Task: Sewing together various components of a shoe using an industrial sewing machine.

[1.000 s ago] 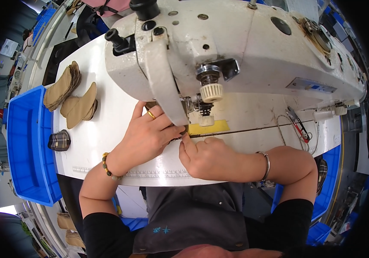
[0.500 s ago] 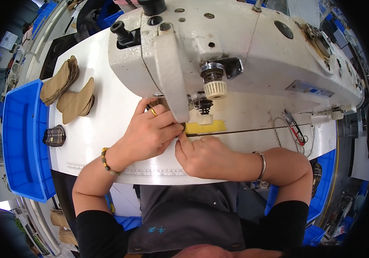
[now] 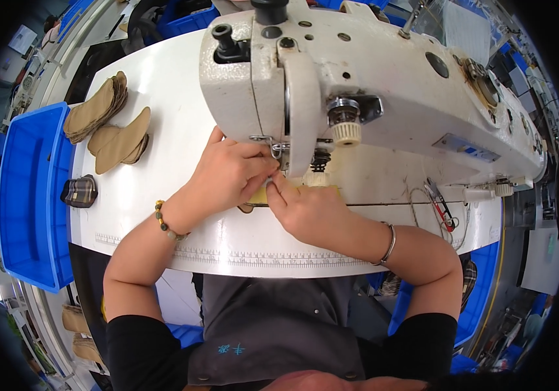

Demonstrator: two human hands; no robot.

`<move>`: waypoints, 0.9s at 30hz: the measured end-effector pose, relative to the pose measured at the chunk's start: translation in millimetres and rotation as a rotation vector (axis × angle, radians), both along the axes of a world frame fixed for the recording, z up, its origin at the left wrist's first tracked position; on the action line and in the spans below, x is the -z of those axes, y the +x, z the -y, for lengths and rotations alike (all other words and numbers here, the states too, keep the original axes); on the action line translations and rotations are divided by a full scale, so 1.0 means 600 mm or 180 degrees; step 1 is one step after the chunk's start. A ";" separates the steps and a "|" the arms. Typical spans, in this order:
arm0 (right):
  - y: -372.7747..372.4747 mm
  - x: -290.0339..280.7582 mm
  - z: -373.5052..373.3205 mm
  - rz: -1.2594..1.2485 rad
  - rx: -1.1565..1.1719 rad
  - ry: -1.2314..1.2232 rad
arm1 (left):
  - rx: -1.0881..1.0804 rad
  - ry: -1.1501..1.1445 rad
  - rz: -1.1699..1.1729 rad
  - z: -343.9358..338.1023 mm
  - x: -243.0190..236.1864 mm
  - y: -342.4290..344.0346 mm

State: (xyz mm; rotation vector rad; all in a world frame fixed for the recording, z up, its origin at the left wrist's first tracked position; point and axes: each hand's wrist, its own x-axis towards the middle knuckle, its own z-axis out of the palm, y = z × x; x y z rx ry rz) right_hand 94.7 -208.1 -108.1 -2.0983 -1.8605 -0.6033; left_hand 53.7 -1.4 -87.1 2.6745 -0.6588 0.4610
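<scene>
While busy at sewing machine (image 3: 383, 91), had left hand (image 3: 227, 173) and right hand (image 3: 312, 212) close together by its left end, fingers curled, couldn't tell if pinching anything; spotted brown piece (image 3: 245, 208) poking out nearside.

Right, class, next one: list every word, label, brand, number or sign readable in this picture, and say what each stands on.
I don't copy out wording, so here is where it stands.
Blue characters on the dark grey apron: clearly visible, not transcribed.
Ruler scale along the near edge of the white table: figures too small to read.
Metal plate on the sewing machine: any lettering too small to read.
</scene>
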 end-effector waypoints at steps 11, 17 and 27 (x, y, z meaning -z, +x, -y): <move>0.011 0.012 -0.001 -0.0130 0.0078 0.0120 | -0.0060 -0.0277 -0.1051 -0.011 -0.058 0.005; 0.012 0.016 0.000 -0.0206 0.0138 0.0110 | -0.0005 -0.0811 -0.0937 -0.010 -0.040 0.010; 0.033 0.027 0.003 -0.0066 0.0116 0.0178 | 0.0010 -0.1063 -0.1115 -0.020 -0.020 0.012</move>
